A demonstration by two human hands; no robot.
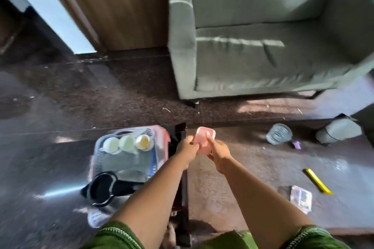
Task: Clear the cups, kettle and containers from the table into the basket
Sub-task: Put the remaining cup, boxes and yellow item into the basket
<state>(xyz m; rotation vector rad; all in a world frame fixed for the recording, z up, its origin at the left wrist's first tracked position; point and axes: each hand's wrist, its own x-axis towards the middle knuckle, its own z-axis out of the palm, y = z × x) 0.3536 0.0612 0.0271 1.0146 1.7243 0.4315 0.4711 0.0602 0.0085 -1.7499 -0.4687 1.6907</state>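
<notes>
Holding a small pink container (204,141) between both hands just below the middle of the frame, I have my left hand (187,150) pinching its left edge with thumb and fingers pressed onto it, and my right hand (219,152) closed on its right side, thumb lying across the top. It looks like a shallow plastic tub with a lid, light and fairly stiff; I judge that the walls would flex a little if squeezed and that the smooth plastic could slip, so the edges and corners where I grip it now seem the sound places to hold. Whether the lid is snapped shut I cannot tell through the blur. Left of my hands, in the lower left of the frame, sits the basket (162,133), a pale slotted plastic one with a reddish rim, and three white cups (127,143) lie in a row along its far end. The black kettle (103,187) rests at its near end, partly over the rim. The cups are the fragile things, I judge, so the container should go down on the bare stretch between them and the kettle. At the right of the frame a clear glass (278,133) and a flat clear packet (301,201) lie on the table (253,178).
</notes>
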